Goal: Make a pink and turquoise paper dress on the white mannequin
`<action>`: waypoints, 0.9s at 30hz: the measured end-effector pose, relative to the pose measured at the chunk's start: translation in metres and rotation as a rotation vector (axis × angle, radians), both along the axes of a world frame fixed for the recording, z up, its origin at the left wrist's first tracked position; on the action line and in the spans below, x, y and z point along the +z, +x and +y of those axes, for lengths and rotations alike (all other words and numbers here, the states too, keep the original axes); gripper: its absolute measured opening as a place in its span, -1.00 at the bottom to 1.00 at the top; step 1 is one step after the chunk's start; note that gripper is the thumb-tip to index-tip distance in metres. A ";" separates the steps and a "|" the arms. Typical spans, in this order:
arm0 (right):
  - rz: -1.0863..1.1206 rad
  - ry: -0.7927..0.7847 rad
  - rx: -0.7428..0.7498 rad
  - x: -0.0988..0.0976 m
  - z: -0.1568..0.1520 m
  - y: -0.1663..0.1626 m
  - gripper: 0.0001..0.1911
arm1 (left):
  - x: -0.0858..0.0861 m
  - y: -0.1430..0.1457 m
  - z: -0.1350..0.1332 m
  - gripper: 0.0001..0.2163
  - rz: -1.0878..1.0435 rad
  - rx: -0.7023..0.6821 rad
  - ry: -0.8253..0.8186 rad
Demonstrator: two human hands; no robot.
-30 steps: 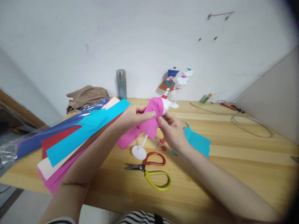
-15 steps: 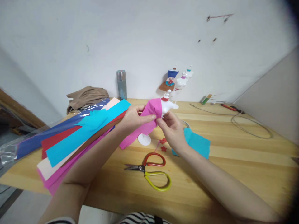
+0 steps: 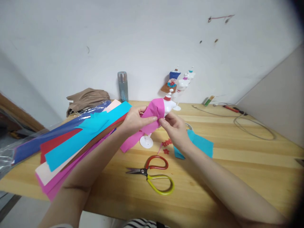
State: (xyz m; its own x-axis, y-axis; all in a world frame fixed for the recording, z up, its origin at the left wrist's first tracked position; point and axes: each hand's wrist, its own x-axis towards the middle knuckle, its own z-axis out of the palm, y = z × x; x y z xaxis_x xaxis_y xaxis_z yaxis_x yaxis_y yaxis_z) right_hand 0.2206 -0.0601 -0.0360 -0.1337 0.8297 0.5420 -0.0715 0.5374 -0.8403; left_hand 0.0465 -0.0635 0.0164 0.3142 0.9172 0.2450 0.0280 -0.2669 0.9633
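Observation:
A small white mannequin (image 3: 168, 107) with a red neck band leans in front of me, its round white base (image 3: 146, 142) showing below. Bright pink fabric (image 3: 153, 109) wraps across its chest, and a tail of it hangs down to the left. My left hand (image 3: 139, 118) is closed on the pink fabric at the left side, thumb across the front. With thumb and fingers my right hand (image 3: 174, 125) pinches the fabric's edge against the figure, some fingertips hidden behind it. Red flower pieces (image 3: 166, 151) lie just under my right hand.
Scissors (image 3: 143, 171) with red and yellow handles lie in front. Coloured fabric strips (image 3: 71, 142) cover the left. Teal cloth (image 3: 200, 144) sits right of my hand. Behind stand dressed mannequins (image 3: 174, 80), a flask (image 3: 123, 86) and brown cloth (image 3: 87, 99). A cable (image 3: 255, 131) curls at right.
The mannequin has tilted slightly, and more of its base shows. The pink fabric is drawn closer round its body, and its hanging tail now reads as separate behind the base.

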 end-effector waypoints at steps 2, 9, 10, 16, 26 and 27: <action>-0.004 0.010 0.007 0.003 0.001 0.002 -0.59 | -0.001 0.001 0.000 -0.77 0.019 0.008 0.030; -0.049 -0.018 0.077 0.007 0.004 0.008 -0.61 | -0.006 0.003 0.006 -0.77 0.058 0.078 0.103; -0.044 -0.018 0.086 0.007 0.004 0.008 -0.62 | -0.007 0.003 0.008 -0.75 0.057 0.088 0.137; -0.035 -0.033 0.077 0.004 0.006 0.009 -0.58 | -0.002 -0.002 0.009 -0.62 0.073 0.032 0.194; -0.014 -0.021 0.017 0.003 0.010 0.010 -0.55 | 0.030 -0.029 0.001 -0.75 0.346 -0.057 0.244; -0.017 -0.013 0.007 0.003 0.010 0.010 -0.54 | 0.029 -0.028 0.002 -0.76 0.346 -0.054 0.246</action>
State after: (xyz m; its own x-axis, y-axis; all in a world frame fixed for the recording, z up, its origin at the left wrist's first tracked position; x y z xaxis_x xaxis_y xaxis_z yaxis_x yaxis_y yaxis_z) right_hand 0.2304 -0.0505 -0.0334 -0.1485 0.8355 0.5291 -0.0611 0.5263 -0.8481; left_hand 0.0187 -0.0615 0.0452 0.4620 0.8246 0.3263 0.3184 -0.4977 0.8068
